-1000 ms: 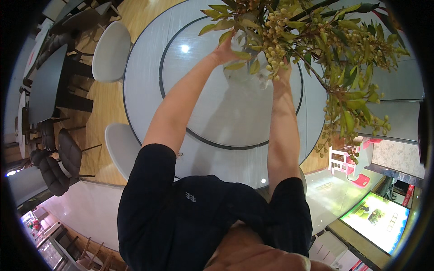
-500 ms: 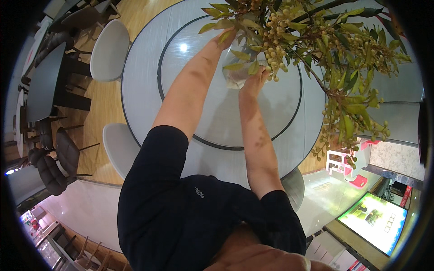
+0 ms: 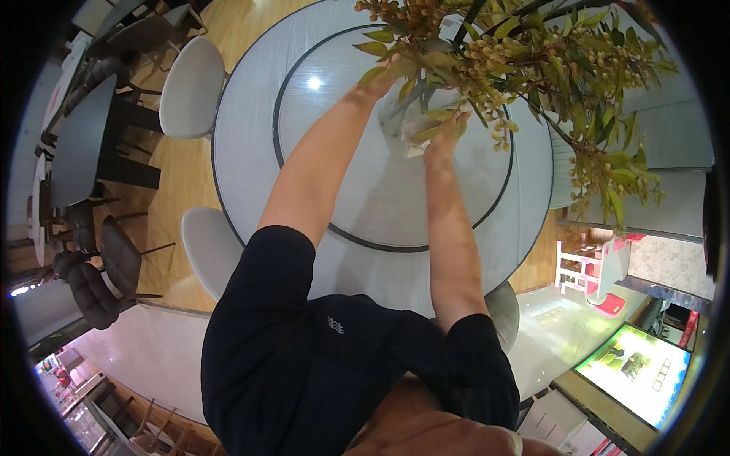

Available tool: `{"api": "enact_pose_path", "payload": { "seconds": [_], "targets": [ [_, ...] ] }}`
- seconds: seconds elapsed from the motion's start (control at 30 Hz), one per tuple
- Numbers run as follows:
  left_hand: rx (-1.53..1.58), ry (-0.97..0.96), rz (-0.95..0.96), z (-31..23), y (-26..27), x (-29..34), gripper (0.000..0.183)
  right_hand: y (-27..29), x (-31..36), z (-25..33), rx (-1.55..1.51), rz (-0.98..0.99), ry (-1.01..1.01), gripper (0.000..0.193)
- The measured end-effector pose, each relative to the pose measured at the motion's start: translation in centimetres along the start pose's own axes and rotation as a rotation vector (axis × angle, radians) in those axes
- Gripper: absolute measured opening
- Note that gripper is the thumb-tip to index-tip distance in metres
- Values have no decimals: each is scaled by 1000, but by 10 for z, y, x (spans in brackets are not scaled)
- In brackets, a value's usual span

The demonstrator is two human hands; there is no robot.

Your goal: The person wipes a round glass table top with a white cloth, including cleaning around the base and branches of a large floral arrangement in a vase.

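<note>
Dark shirt (image 3: 281,372) bears 1 white emblem (image 3: 335,325); no readable text

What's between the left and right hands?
Head view: between the left hand and right hand stands a clear vessel, partly hidden by leaves, with a pale cloth-like piece near the right.

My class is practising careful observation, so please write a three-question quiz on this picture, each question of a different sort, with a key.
1. Multiple choice: which hand is at the pale cloth? A left; B right; C neither.
2. True or false: the table in front of the person is round.
3. Fill in the blank: the leafy branches bear clusters of small round ____.

Key
1. B, the right hand.
2. True.
3. Berries.
</note>
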State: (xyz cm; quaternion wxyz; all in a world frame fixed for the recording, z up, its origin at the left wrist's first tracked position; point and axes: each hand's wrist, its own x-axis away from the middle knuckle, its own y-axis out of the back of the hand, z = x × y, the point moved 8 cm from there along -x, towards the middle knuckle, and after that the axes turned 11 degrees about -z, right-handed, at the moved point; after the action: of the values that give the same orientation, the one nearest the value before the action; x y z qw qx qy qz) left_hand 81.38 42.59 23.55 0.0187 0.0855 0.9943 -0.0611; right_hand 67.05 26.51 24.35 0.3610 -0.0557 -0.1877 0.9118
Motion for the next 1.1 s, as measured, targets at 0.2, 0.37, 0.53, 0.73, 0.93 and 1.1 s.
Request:
{"api": "enact_pose_path", "payload": {
  "seconds": [0.2,0.37,0.53,0.73,0.93,1.1],
  "targets": [
    [8,59,-56,-16,-15,30,55,12,-31,4,-73,115,-144,51],
    [-26,112,-172,-16,-47,56,57,47,-64,14,58,183,-40,54],
    [71,162,-296,31,-47,68,71,43,-49,60,-69,214,-267,56],
    [31,-160,-195,21,-100,91,52,81,-84,81,-49,202,-401,46],
    [-388,-164,-278,7,-176,107,62,152,-182,26,-87,463,-308,50],
    [-989,-518,-237,-3,-181,93,53,160,-215,25,5,457,-342,34]
  ]
}}
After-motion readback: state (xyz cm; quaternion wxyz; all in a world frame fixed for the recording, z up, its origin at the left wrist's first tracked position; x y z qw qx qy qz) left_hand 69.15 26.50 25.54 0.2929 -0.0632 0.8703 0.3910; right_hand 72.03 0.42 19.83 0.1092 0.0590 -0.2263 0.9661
